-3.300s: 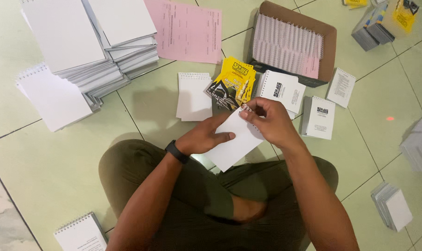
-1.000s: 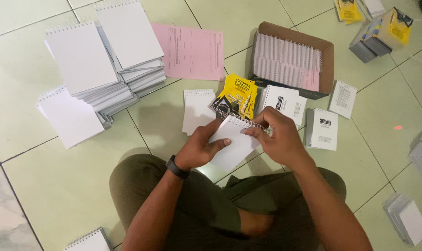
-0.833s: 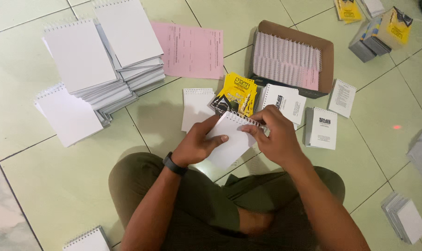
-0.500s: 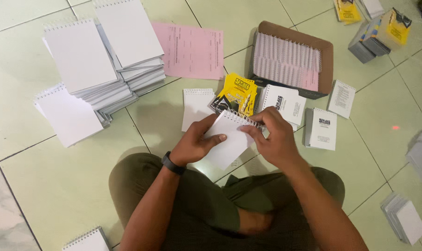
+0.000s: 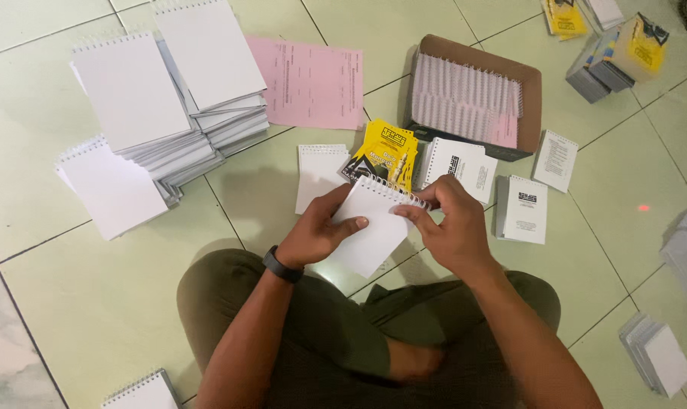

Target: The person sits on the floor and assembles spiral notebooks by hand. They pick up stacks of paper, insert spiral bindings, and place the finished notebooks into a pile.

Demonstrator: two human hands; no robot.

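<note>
Left hand (image 5: 317,235) pinches the pad (image 5: 373,227) flat, right hand (image 5: 449,227) pinches its coil (image 5: 395,191) end; judged best steadied just below the brown box (image 5: 529,98).

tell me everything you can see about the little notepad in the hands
The small notepad is white and blank-faced, apparently paper, with a wire spiral binding along its upper edge. It is held tilted above the person's lap, over the pale green tiled floor. The left hand grips its left side, thumb on the face; the right hand pinches the right end of the spiral. Its lower corner points toward the legs.
</note>
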